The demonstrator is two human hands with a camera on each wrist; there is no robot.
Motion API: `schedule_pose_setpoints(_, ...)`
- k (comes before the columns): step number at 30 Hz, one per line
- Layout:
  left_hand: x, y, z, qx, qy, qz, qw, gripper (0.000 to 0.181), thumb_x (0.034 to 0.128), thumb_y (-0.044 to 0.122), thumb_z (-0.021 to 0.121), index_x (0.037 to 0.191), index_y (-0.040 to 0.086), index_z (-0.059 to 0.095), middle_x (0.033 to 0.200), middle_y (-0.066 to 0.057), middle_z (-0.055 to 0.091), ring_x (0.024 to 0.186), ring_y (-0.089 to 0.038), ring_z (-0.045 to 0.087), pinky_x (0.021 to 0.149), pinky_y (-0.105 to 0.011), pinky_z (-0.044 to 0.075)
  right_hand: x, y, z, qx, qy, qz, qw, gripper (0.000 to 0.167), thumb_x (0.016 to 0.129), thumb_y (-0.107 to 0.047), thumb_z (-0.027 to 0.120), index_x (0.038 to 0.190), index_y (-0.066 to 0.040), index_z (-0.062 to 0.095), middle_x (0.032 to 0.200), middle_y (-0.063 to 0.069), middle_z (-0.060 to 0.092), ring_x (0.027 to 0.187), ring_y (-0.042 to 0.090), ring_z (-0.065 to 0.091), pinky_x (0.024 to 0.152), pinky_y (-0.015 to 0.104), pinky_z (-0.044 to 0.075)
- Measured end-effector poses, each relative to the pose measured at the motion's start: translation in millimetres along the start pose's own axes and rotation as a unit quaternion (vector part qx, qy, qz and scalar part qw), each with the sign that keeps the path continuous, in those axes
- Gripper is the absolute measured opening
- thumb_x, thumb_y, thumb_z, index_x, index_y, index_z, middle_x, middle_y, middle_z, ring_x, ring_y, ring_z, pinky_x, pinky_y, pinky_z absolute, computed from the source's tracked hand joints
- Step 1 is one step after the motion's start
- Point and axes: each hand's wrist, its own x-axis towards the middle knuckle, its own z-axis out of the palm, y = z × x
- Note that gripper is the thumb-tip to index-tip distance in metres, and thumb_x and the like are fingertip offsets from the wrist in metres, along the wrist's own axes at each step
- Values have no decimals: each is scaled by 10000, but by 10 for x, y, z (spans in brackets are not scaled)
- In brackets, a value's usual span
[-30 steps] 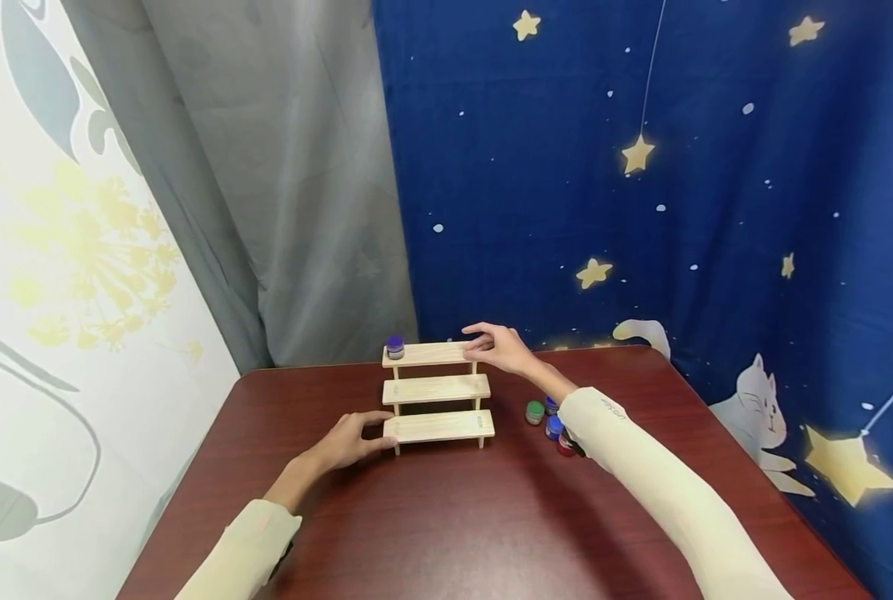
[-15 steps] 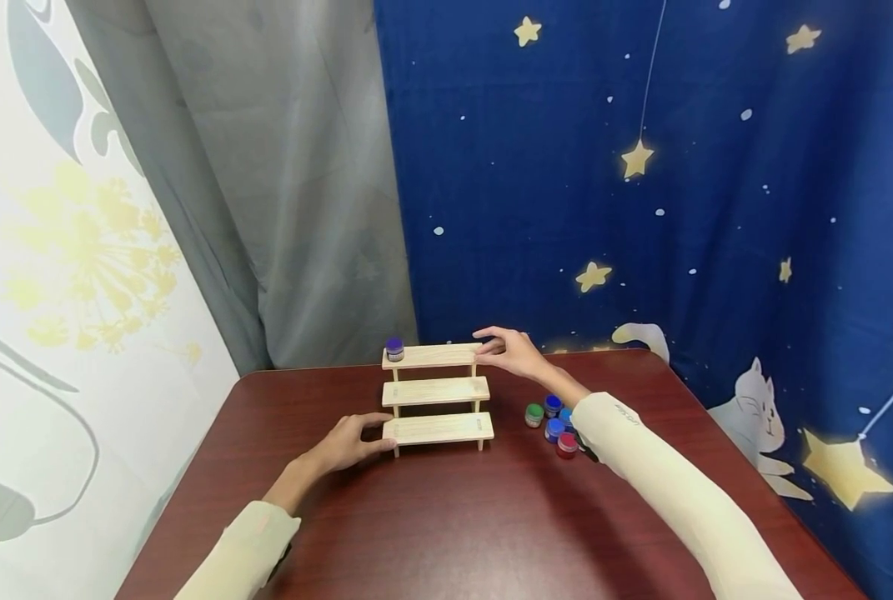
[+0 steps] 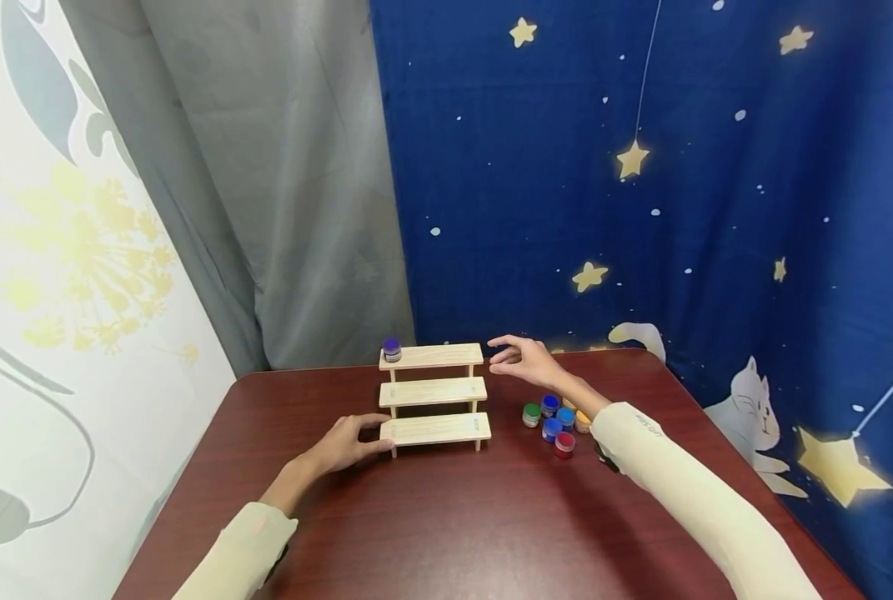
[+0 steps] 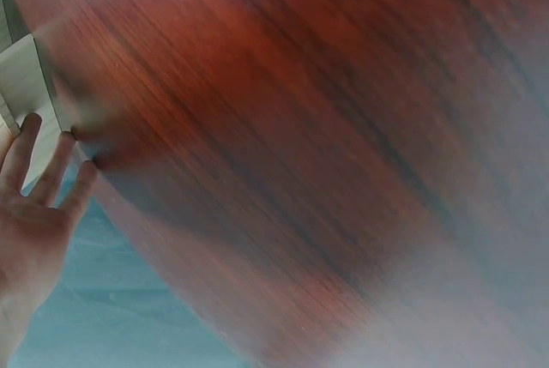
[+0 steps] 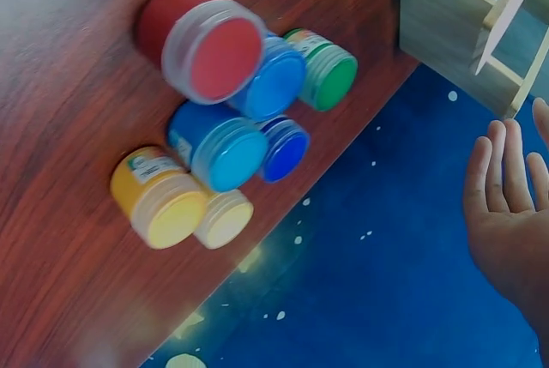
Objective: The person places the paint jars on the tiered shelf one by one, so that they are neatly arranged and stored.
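Observation:
A three-tier wooden display stand (image 3: 434,428) stands on the table, with a purple-lidded paint jar (image 3: 392,350) at the left end of its top step. My left hand (image 3: 346,442) holds the left end of the lowest step between thumb and fingers; in the left wrist view its fingertips meet the pale wood. Just right of the top step, my right hand (image 3: 529,362) hovers with loosely bent fingers and nothing in them. Below that hand, several paint jars cluster on the table, among them a red jar (image 5: 225,51), a green jar (image 5: 330,76) and a yellow jar (image 5: 171,209).
The dark red wooden table (image 3: 431,525) carries everything. Behind it hang a grey curtain (image 3: 311,208) and a blue star-patterned curtain (image 3: 521,208). A pale patterned panel (image 3: 78,250) rises on the left.
My right hand has drawn away from the right end of the top step, moving right. More jars show beside its sleeve. The left hand stays at the lowest step.

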Motion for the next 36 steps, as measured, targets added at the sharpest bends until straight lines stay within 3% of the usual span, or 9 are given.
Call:
schedule_pose_setpoints(7, -16, -15, -1, 24, 26, 4, 10000, 555, 930, 447, 782, 1378, 137, 676, 1341, -68, 686, 1277, -246, 615, 1054, -488, 496, -134, 44, -75, 39, -135, 127, 9998, 465, 951, -90, 771, 1387, -33, 620, 1128, 202, 754, 1060, 330, 735, 937, 458, 577)
schedule_pose_setpoints(19, -26, -22, 4, 29, 94, -8, 10000, 550, 921, 425, 797, 1374, 135, 680, 1339, -66, 689, 1277, -234, 615, 1058, -473, 495, -394, 146, -208, 150, -147, -89, 9997, 455, 929, -65, 788, 1351, 12, 633, 1119, 209, 754, 1053, 351, 734, 931, 435, 580)
schedule_pose_setpoints(32, -15, -27, 20, 20, 55, -77, 10000, 554, 926, 414, 795, 1383, 125, 672, 1347, -95, 683, 1294, -267, 607, 1066, -488, 487, -677, 303, -349, 58, -192, 97, 9998, 438, 928, -107, 799, 1337, -37, 660, 1106, 149, 768, 1035, 293, 746, 920, 389, 586)
schedule_pose_setpoints(36, -5, -10, 15, -48, 48, -47, 10000, 548, 926, 390, 801, 1385, 122, 670, 1353, -96, 679, 1297, -260, 605, 1066, -482, 488, -778, 344, -410, 48, -194, 146, 9997, 402, 937, -96, 786, 1315, -24, 669, 1114, 213, 754, 1040, 314, 743, 895, 377, 595)
